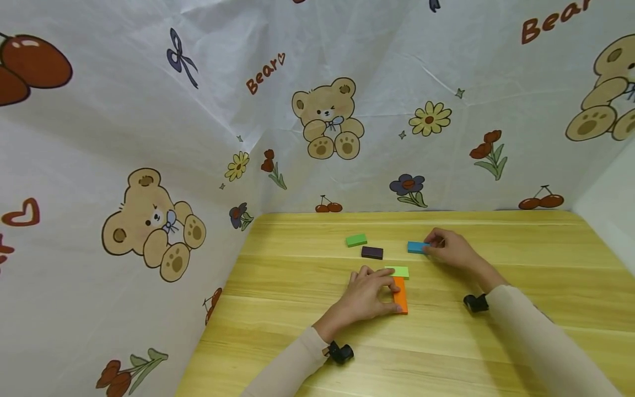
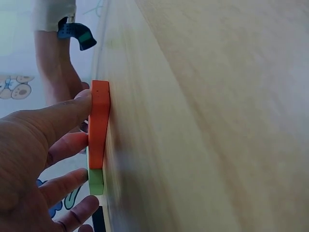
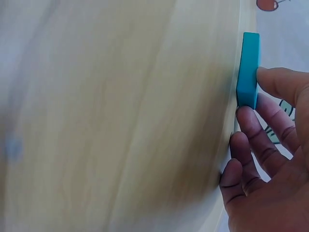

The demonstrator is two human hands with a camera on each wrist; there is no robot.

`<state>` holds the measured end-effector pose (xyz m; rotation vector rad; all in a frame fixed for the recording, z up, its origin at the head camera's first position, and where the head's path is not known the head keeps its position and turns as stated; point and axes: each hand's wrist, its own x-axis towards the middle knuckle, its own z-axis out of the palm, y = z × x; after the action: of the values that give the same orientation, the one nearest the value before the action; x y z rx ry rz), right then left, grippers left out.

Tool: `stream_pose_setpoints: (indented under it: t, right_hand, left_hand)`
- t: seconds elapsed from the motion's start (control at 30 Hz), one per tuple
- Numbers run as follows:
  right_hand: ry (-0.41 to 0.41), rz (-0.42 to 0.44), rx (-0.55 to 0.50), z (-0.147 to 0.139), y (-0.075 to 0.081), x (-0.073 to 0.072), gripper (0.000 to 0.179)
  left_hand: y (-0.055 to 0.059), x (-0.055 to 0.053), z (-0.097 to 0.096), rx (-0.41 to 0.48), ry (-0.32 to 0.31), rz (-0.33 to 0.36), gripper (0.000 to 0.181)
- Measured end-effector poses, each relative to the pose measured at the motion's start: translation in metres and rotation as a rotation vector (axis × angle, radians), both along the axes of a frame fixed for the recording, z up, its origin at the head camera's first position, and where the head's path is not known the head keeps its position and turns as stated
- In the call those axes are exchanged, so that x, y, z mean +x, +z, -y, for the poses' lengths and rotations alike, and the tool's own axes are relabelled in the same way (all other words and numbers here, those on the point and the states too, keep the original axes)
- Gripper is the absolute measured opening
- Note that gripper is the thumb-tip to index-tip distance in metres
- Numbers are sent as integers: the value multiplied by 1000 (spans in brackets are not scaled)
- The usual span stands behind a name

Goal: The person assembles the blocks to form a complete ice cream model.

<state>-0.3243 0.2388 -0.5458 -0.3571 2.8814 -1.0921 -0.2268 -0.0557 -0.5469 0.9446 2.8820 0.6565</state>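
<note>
My left hand rests its thumb and index fingertips on an orange block, which lies flat on the table. Another fingertip of that hand touches a light green block set against the orange block's far end. In the left wrist view, the orange block and green block line up end to end. Farther right, my right hand pinches the right end of a blue block between thumb and fingers. The right wrist view shows this block down at the table surface.
A dark block and a darker green block lie left of the blue block. The wooden table ends at a white printed cloth behind and at the left. Small black cameras sit on both wrists.
</note>
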Motion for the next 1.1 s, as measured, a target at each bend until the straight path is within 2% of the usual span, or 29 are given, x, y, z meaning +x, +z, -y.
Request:
stream_pose_setpoints:
  t: [0.5,1.1]
  right_hand:
    - [44,-9,-68,25,-2,1,19]
    - [64,-21,-70,54,-6,2,18]
  left_hand:
    - [0,0,-1,-5,-1,6,30]
    - [3,1,2,-4,-17,13,31]
